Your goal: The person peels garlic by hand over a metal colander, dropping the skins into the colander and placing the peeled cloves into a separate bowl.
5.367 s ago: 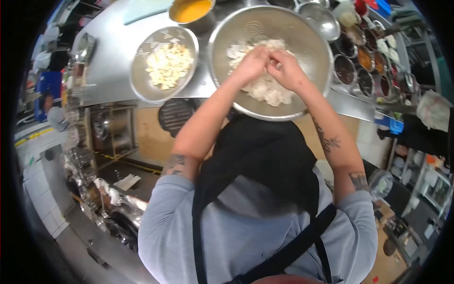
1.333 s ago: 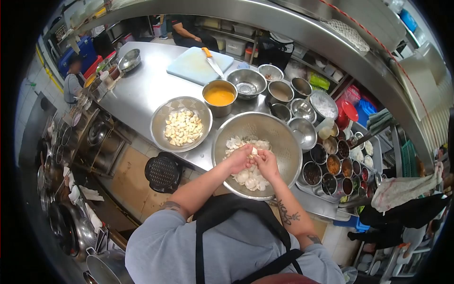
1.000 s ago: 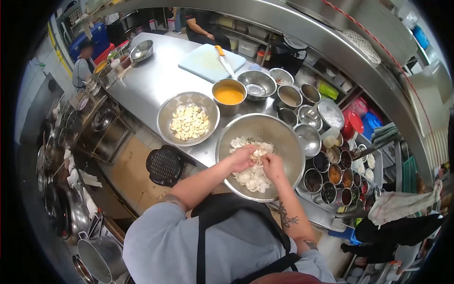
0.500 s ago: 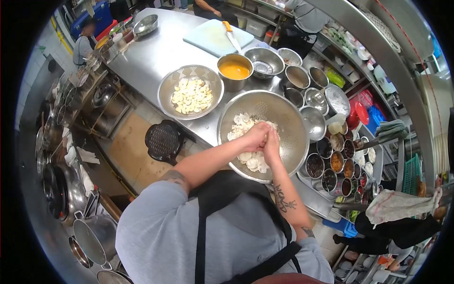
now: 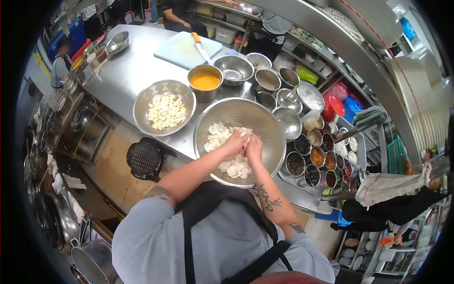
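Both hands are together over a large perforated metal bowl (image 5: 269,165). My left hand (image 5: 234,144) has its fingers closed, and what is between them is too small to name. My right hand (image 5: 254,149) touches it from the right, its fingers also bent closed. White garlic pieces and papery skins (image 5: 235,167) lie in the bowl below and left of the hands. Left of it, a smaller perforated bowl (image 5: 138,110) holds pale peeled cloves (image 5: 166,111). A metal pot (image 5: 205,94) of orange liquid stands just behind the two bowls.
A light blue cutting board (image 5: 177,49) with an orange-handled knife (image 5: 202,49) lies at the back of the steel counter (image 5: 118,71). Metal bowls and ingredient containers (image 5: 295,163) crowd the right. A black stool (image 5: 145,158) stands at the left. People are farther back.
The view has shifted, so the counter and bowls appear farther left and the near bowls slightly lower. Both hands remain together over the large bowl, their fingers slightly rearranged.
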`<state>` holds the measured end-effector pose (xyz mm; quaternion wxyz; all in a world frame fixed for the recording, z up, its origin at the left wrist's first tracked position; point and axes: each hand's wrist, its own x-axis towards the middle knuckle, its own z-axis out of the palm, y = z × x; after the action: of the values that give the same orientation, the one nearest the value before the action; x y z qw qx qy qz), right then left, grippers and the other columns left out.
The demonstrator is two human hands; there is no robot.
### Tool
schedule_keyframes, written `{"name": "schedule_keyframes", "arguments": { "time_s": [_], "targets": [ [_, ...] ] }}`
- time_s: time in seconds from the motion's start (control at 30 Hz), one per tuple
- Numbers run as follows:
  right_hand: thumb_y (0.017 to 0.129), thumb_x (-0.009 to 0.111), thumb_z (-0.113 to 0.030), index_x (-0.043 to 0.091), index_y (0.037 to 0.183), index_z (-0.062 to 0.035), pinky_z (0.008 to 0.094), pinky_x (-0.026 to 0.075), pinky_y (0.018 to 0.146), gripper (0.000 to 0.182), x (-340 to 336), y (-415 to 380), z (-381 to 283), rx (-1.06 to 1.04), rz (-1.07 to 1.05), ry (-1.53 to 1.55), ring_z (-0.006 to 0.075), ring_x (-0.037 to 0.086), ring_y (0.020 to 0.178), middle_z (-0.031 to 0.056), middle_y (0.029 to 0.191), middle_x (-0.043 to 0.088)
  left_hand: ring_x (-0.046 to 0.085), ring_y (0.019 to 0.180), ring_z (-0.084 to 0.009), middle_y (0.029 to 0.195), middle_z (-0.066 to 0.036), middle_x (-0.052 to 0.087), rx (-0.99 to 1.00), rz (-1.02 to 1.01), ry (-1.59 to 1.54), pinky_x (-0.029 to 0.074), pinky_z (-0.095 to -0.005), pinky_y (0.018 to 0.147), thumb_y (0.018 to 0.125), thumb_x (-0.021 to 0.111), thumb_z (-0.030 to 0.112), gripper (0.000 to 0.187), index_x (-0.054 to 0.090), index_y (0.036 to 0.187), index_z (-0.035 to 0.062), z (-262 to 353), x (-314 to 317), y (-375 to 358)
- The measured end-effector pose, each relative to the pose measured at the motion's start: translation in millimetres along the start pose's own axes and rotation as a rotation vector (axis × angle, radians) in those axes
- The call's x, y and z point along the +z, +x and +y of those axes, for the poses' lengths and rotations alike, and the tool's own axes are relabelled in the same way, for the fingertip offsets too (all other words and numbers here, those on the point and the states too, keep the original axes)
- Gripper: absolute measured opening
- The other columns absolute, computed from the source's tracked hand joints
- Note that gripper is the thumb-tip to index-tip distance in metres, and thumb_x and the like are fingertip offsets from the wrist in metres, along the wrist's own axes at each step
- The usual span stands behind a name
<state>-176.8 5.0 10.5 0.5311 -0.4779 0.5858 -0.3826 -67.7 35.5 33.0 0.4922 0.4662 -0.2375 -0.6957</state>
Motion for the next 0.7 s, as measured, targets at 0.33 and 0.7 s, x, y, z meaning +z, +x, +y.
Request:
{"name": "schedule_keyframes", "arguments": {
  "time_s": [0.33, 0.7],
  "targets": [
    [0.104, 0.044, -0.034, 0.052, 0.130, -0.0031, 0.0319, 0.053, 0.083, 0.041, 9, -17, 2, -0.263, -0.257, 0.162, 0.0236, 0.062, 0.104, 0.0153, 0.119, 0.062, 0.055, 0.074, -0.0154, 0.093, -0.006, 0.057, 0.048, -0.015, -0.262, 0.048, -0.0311, 0.060, 0.101, 0.043, 0.021, 0.019, 0.056, 0.107, 0.0090, -10, -4, 5],
    [0.102, 0.040, -0.019, 0.058, 0.115, 0.0020, 0.0400, 0.049, 0.092, 0.030, 4, -13, -1, -0.226, -0.002, -0.040, 0.0308, 0.063, 0.099, 0.0203, 0.112, 0.065, 0.057, 0.065, -0.0108, 0.093, -0.003, 0.061, 0.053, 0.007, 0.059, 0.039, -0.0227, 0.047, 0.101, 0.050, 0.024, 0.024, 0.060, 0.115, 0.0083, -9, -2, 5]
  ]
}}
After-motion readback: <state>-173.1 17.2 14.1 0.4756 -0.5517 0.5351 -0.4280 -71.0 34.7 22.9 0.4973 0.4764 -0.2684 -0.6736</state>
